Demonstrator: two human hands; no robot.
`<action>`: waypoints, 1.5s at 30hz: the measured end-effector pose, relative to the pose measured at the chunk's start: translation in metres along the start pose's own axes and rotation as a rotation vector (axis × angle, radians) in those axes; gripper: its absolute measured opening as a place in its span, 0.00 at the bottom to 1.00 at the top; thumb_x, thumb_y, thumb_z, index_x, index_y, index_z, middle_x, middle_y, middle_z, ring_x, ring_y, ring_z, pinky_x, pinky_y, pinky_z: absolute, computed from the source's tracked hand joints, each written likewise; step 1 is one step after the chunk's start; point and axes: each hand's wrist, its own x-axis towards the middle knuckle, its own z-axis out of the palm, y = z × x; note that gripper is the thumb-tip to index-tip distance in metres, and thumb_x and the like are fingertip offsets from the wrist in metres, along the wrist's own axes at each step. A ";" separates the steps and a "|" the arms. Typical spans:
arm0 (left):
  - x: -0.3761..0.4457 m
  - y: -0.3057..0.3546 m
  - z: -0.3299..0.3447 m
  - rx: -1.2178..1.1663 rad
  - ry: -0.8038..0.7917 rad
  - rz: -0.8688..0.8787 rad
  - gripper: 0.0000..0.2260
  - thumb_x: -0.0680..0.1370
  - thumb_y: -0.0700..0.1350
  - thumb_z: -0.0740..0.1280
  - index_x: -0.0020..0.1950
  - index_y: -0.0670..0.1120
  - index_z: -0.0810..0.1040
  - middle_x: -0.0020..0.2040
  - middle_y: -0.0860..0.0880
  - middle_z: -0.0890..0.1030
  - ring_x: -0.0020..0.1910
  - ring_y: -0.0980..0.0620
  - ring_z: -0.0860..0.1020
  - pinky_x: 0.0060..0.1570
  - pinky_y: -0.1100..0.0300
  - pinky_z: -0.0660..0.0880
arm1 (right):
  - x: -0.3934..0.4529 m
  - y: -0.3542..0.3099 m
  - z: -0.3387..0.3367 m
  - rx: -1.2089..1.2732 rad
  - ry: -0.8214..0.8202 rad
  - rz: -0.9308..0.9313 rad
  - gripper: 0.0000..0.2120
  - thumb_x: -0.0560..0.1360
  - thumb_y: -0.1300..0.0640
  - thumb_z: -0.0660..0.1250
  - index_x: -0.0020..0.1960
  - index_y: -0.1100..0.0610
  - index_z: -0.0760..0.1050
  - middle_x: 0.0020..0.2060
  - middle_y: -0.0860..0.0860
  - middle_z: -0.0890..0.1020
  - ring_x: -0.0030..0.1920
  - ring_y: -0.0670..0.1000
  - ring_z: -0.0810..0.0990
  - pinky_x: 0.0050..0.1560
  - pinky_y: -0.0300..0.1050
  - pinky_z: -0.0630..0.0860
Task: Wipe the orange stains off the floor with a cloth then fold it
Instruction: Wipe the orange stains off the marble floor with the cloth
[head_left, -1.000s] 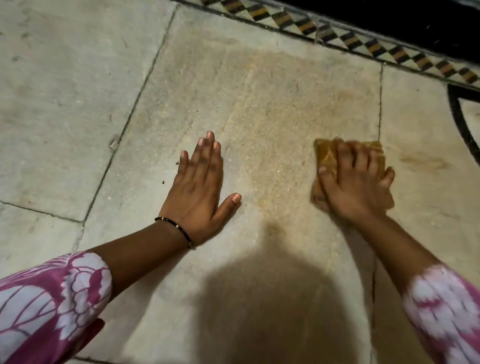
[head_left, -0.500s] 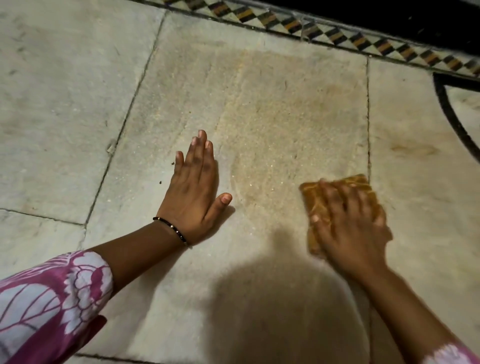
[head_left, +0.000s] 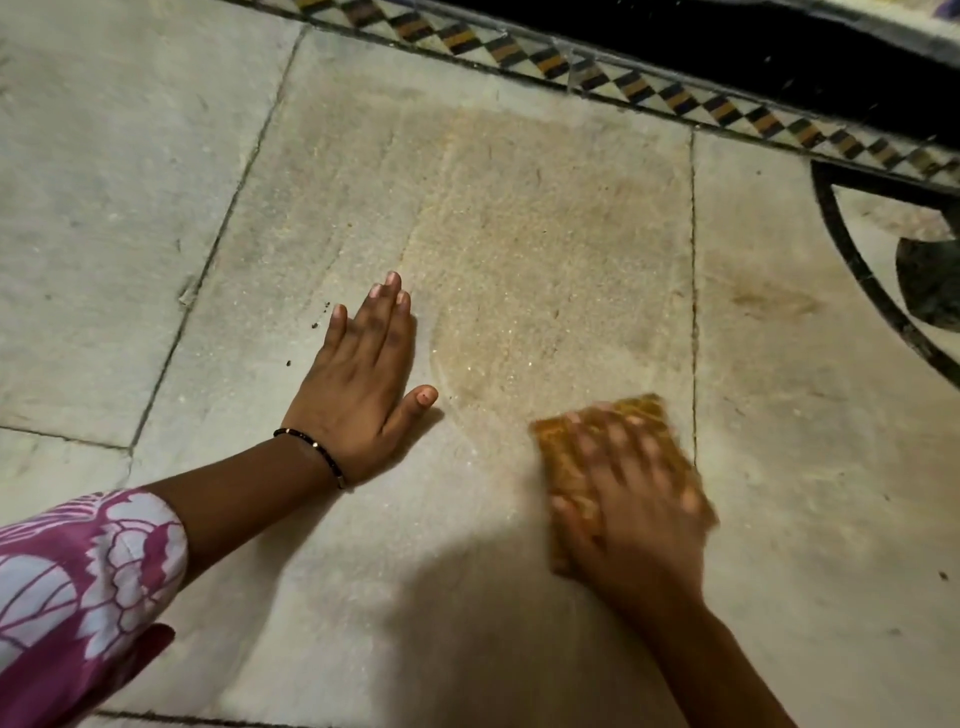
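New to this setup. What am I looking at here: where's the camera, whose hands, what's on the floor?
There is no robot here. A person wears one wide-angle camera on the head, looking forward and down at their own two bare hands, so the single view is what they see.

The surface is a pale stone floor with dark joints and a patterned border along the top. An orange stain spreads across the middle slab, and a smaller smear lies on the slab to its right.

The left hand, with a thin bracelet at the wrist, rests flat and empty on the floor as a support. The right hand presses a folded, orange-stained cloth onto the floor; the hand is blurred, which suggests wiping.
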 end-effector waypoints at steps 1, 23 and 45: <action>0.000 0.000 0.000 -0.005 -0.001 -0.004 0.35 0.78 0.62 0.44 0.76 0.39 0.43 0.77 0.42 0.42 0.76 0.47 0.42 0.73 0.46 0.41 | -0.005 0.016 -0.002 0.011 -0.004 0.078 0.33 0.73 0.35 0.49 0.76 0.41 0.48 0.76 0.47 0.57 0.73 0.55 0.57 0.67 0.66 0.56; 0.008 -0.008 0.008 -0.005 0.148 -0.341 0.31 0.79 0.56 0.49 0.77 0.41 0.46 0.77 0.44 0.45 0.75 0.51 0.41 0.73 0.49 0.39 | 0.156 0.016 -0.037 -0.017 0.016 0.026 0.31 0.72 0.31 0.44 0.74 0.35 0.47 0.77 0.46 0.47 0.76 0.54 0.41 0.70 0.68 0.46; -0.037 -0.044 -0.016 0.122 0.003 -0.477 0.46 0.72 0.73 0.45 0.76 0.38 0.45 0.77 0.41 0.45 0.76 0.45 0.43 0.73 0.44 0.43 | 0.187 -0.096 -0.033 0.015 -0.033 -0.126 0.25 0.77 0.37 0.45 0.73 0.33 0.44 0.77 0.46 0.49 0.75 0.57 0.43 0.69 0.70 0.46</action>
